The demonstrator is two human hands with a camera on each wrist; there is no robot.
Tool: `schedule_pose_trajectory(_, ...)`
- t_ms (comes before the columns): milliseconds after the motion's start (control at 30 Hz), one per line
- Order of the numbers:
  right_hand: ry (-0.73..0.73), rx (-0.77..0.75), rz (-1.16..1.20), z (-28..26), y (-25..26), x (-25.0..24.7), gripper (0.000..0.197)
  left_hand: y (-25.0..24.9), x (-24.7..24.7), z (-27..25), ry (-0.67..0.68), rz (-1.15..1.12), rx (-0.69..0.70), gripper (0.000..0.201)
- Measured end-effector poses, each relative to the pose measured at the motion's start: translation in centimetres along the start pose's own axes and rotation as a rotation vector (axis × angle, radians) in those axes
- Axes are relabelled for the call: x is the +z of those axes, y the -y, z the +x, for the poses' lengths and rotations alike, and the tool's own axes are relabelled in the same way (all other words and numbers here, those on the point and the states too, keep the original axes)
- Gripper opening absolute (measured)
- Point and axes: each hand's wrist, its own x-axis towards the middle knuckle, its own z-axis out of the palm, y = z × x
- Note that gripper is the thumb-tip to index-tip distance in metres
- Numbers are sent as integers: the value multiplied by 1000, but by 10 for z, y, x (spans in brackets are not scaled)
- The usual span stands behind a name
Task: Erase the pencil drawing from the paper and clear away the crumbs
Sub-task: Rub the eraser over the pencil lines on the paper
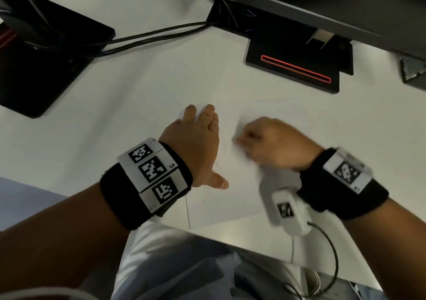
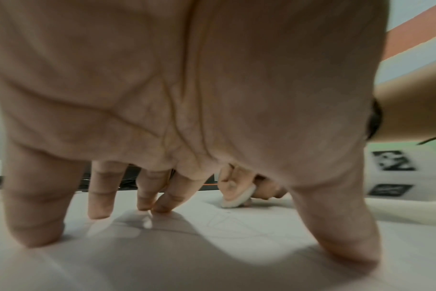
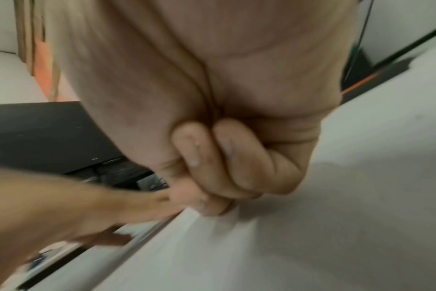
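Note:
A white sheet of paper (image 1: pixel 230 193) lies on the white desk in front of me. My left hand (image 1: pixel 198 138) rests on the paper's left part with fingers spread and straight, its fingertips (image 2: pixel 159 208) pressing down. My right hand (image 1: pixel 260 140) is blurred, fingers curled, and pinches a small white eraser (image 2: pixel 236 198) against the paper just right of the left hand. Faint pencil lines (image 2: pixel 227 222) show on the paper (image 2: pixel 212 256) near the eraser. In the right wrist view the curled fingers (image 3: pixel 212 204) touch the paper (image 3: pixel 311 236); the eraser is hidden there.
A black monitor stand (image 1: pixel 41 69) sits at the far left, with cables (image 1: pixel 149 36) running across the back. A black base with a red-outlined slot (image 1: pixel 297 69) stands at the back right under a monitor. The desk's near edge (image 1: pixel 230 242) runs just below my wrists.

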Motion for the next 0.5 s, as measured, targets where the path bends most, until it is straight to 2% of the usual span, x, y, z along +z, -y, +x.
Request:
schedule_pose_trajectory(67,-77,34,17,4,-5,-8,35,-1,0,0,2,-10,0,133)
schedule_pose_trajectory(100,-59,6,5,0,1,-5,34,-1,1,0,1,-5,-1,133)
schedule_pose_trajectory(200,124,-125,-6,-15,23,19,34,-1,1,0,-6,0,-2,131)
schedule_pose_trajectory(233,127,-117,-15,-13,22,18,36,-1,1,1,-8,2,-2,131)
schedule_pose_trajectory(333,-51,27,3,7,3,-5,37,-1,1,0,-5,-6,-8,132)
schedule_pose_trajectory(400,-79,2,-15,6,6,-6,36,-1,1,0,-7,-1,-10,132)
schedule_pose_trajectory(500,75,-149,-62,-7,23,16,37,-1,1,0,-1,8,-4,130)
